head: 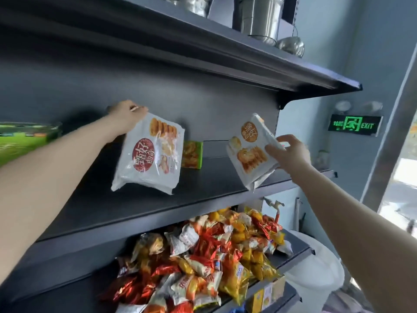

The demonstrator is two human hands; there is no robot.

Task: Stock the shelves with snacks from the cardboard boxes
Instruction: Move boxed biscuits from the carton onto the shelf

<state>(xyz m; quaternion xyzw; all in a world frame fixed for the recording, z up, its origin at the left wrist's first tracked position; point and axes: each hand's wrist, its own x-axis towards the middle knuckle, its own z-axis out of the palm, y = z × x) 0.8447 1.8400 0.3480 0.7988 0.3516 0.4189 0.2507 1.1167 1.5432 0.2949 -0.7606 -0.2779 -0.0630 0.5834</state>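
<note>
Two 甄好曲奇 cookie packs (149, 154) (249, 152), green EXIT sign (354, 125)

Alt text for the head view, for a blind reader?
At a dark shelf, the left hand grips a larger white cookie packet by its top and the right hand holds a smaller packet. A small green box stands behind; wrapped snacks fill the shelf below.

Shop: snack-stocked shelves (158, 206), exit sign (355, 126)

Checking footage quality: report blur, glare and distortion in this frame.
Head view: the green box at far left is motion-smeared; the cookie bag in the left hand reads clearly; daylight blows out the window at right; the wide lens bows the upper shelf.
</note>
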